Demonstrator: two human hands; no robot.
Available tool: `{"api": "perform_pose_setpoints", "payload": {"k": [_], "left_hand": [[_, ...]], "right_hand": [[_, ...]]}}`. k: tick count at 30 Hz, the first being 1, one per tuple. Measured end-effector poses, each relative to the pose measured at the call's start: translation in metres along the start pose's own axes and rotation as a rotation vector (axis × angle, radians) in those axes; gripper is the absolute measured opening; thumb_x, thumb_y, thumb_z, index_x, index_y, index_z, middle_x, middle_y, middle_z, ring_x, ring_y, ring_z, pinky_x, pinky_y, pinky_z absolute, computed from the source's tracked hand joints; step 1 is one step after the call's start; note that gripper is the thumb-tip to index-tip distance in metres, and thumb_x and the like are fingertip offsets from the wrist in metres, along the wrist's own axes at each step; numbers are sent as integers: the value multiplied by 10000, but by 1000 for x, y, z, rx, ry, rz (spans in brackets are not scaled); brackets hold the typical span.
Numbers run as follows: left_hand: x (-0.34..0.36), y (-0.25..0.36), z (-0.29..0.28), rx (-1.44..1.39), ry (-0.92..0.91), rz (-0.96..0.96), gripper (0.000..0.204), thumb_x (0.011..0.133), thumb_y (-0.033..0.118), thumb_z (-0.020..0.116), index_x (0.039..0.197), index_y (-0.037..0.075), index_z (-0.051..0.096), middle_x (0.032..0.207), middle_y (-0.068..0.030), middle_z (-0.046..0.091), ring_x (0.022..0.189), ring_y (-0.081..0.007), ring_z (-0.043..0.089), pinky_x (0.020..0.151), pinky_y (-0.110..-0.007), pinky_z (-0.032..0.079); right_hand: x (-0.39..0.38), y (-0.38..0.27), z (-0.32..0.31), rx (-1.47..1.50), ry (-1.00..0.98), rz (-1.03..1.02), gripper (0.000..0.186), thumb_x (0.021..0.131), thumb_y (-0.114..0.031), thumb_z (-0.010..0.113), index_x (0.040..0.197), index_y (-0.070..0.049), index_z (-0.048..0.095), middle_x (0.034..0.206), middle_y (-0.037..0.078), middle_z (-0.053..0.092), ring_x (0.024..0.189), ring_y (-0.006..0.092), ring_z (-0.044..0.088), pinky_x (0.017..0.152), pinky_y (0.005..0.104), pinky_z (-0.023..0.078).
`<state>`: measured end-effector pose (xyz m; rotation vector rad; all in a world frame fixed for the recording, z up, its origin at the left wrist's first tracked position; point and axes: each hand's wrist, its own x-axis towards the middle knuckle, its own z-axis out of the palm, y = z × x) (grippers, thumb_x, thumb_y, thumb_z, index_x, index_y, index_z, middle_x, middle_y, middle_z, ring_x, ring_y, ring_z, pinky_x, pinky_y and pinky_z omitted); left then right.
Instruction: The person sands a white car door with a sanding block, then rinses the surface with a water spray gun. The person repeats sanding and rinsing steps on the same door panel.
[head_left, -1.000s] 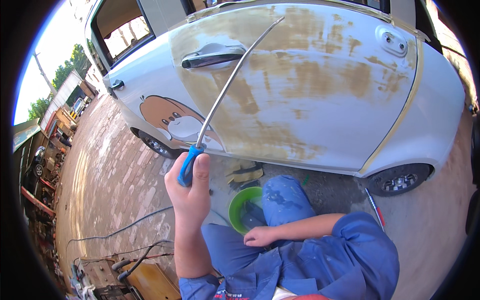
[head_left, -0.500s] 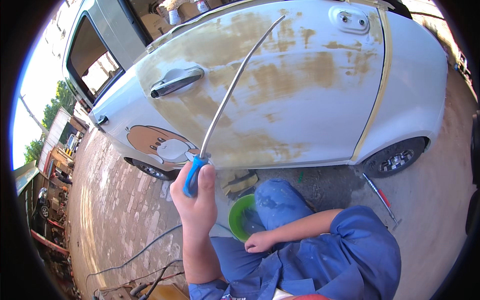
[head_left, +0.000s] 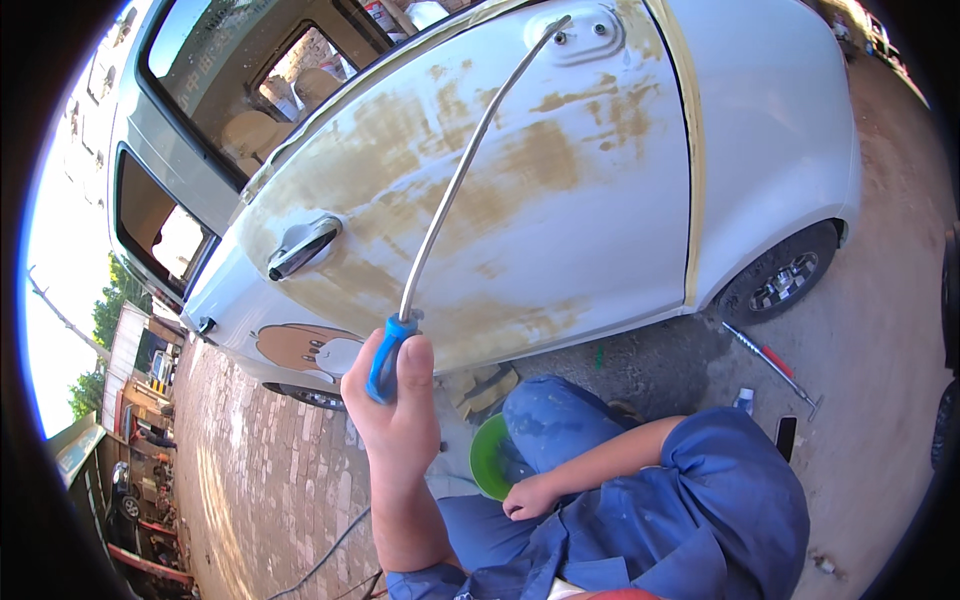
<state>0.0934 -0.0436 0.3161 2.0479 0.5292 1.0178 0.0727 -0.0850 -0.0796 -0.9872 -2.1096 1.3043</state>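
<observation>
My left hand (head_left: 398, 400) is raised in front of the car, closed around the blue handle of a long tool with a thin, bent metal shaft (head_left: 462, 172). Its tip overlaps the recessed mounting plate (head_left: 598, 36) high on the white car door (head_left: 620, 225); whether it touches cannot be told. Brownish, sanded-looking patches cover much of that door. Low by my lap, my right hand (head_left: 530, 497) is loosely closed beside a green bowl (head_left: 487, 462), with nothing visible in its fingers. The bowl stands against my blue trouser leg.
A metal tool with a red grip (head_left: 775, 362) lies on the ground near the wheel (head_left: 780, 283). Closer to me are a small bottle (head_left: 744, 400) and a dark phone (head_left: 786, 437). The door handle (head_left: 303, 246) juts out at left. A hose (head_left: 325, 555) crosses the brick paving.
My view has turned, so the car sits further left and tilted in it. The bottle and phone have come into sight. Both hands keep nearly the same pose.
</observation>
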Motion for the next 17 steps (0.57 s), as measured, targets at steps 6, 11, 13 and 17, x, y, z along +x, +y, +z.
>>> {"api": "perform_pose_setpoints", "payload": {"k": [6, 11, 13, 17], "left_hand": [[-4, 7, 24, -7, -49, 31, 352, 1033, 308, 676, 858, 12, 598, 661, 57, 486, 642, -39, 382, 553, -245, 293], [-15, 7, 28, 54, -93, 50, 368, 1027, 322, 682, 865, 2, 599, 666, 44, 484, 648, -43, 394, 559, -238, 311], [-21, 5, 27, 28, -83, 38, 398, 1019, 349, 691, 856, 1, 590, 660, 37, 486, 642, -43, 400, 552, -238, 308], [-20, -7, 22, 75, -17, 121, 502, 1022, 496, 660, 970, -4, 657, 708, 17, 570, 534, -46, 435, 487, -218, 298]], "right_hand": [[-5, 10, 4, -81, -58, -28, 273, 982, -268, 613, 1101, -45, 720, 997, 166, 742, 923, 343, 707, 811, 479, 542], [-3, 13, 7, -122, -113, -37, 285, 978, -275, 631, 1118, -42, 719, 1000, 174, 741, 930, 351, 706, 819, 488, 542], [-3, 13, 7, -130, -137, -24, 294, 978, -281, 638, 1127, -42, 721, 1009, 179, 740, 942, 356, 705, 827, 490, 541], [-3, 13, 9, -160, -132, -36, 306, 978, -295, 647, 1142, -48, 723, 1033, 190, 738, 973, 362, 703, 850, 491, 539]]}}
